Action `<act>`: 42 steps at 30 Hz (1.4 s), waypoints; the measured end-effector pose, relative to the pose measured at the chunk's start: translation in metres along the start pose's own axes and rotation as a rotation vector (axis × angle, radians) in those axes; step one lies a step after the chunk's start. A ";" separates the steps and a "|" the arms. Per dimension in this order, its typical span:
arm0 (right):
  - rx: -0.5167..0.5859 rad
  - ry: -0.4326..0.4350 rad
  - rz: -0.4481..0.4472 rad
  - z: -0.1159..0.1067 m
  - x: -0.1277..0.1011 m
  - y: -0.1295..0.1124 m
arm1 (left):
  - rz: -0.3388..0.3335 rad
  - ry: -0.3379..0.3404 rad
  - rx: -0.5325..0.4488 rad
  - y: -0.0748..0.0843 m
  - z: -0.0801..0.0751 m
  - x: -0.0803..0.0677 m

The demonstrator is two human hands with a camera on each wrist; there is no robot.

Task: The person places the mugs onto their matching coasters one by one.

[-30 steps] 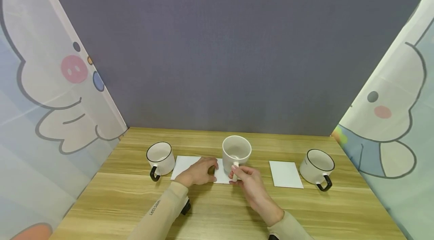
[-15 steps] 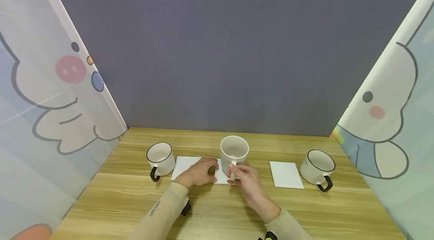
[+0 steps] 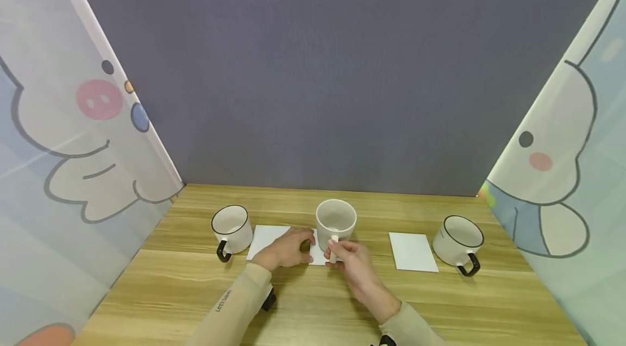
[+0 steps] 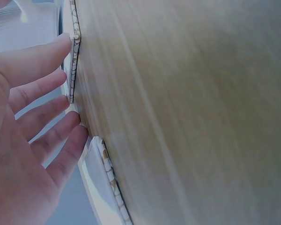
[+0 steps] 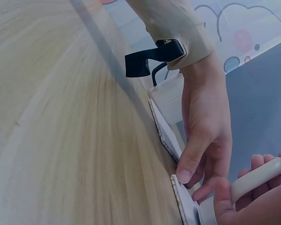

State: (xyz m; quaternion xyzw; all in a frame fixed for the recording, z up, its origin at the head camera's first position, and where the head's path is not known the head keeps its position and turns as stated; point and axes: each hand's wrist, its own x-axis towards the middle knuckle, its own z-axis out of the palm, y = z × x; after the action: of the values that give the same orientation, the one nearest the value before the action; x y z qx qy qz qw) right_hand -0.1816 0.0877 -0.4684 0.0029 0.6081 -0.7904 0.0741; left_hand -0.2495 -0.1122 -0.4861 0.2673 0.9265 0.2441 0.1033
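A plain white mug (image 3: pixel 335 218) stands upright on the middle white square coaster (image 3: pixel 319 256). My right hand (image 3: pixel 359 270) pinches its handle (image 3: pixel 334 251) between thumb and fingers; the right wrist view shows the pale handle (image 5: pixel 257 179) too. At the coaster's left edge, my left hand (image 3: pixel 288 248) rests with thumb and fingertips touching it and the fingers loosely extended. Seen from the left wrist, the thumb is at the corner of that coaster (image 4: pixel 74 61). Part of the left coaster (image 3: pixel 266 238) is hidden behind the left hand.
A white mug with black rim and handle (image 3: pixel 232 229) stands at the left, and a similar black-rimmed mug (image 3: pixel 457 240) at the right. Beside the latter lies another white coaster (image 3: pixel 413 252). A grey panel (image 3: pixel 323 74) rises behind the wooden table (image 3: pixel 313 308).
My right hand has shifted the plain mug slightly left and a little toward me over the middle coaster. My left hand has stayed at the coaster's edge.
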 end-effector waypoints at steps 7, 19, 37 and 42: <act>-0.018 -0.022 0.007 0.000 0.001 0.004 | -0.001 -0.003 -0.003 0.000 -0.001 0.000; -0.056 -0.032 0.003 0.000 -0.001 0.008 | 0.026 0.011 -0.016 0.002 -0.002 -0.002; -0.116 -0.025 -0.006 0.000 -0.003 0.005 | 0.028 0.013 -0.021 -0.001 -0.001 0.000; -0.117 -0.037 -0.010 -0.001 -0.002 0.005 | 0.024 0.014 -0.032 0.000 0.000 0.000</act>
State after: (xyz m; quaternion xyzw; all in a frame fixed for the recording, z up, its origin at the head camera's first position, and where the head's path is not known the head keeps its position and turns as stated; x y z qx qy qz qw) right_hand -0.1788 0.0876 -0.4738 -0.0191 0.6519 -0.7537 0.0816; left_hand -0.2495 -0.1126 -0.4859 0.2752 0.9199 0.2617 0.0982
